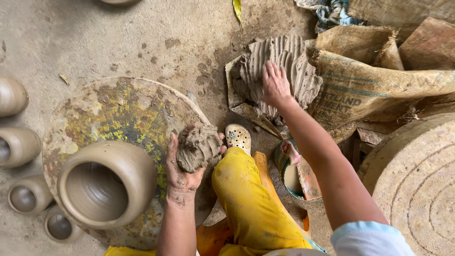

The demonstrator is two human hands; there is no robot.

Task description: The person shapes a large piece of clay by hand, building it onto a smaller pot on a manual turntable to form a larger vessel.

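Left hand: left hand (182, 173) cupped around a lump of wet clay (196, 148), fingers closed on it, held above the wheel's edge.
Right hand: right hand (275, 85) spread flat, palm down, fingers pressing into the ridged clay heap (277, 66) on the floor.
Wheel: round paint-stained wheel (113, 106) carrying a fresh clay pot (106, 182), upright, mouth open.
Left margin: small pots (19, 144) in a row on the floor.
Right side: burlap sack (374, 85) just beside the heap.

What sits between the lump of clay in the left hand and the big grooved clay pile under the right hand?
In the head view, between the clay lump in the left hand and the grooved clay pile under the right hand: bare dirt floor and a perforated shoe.
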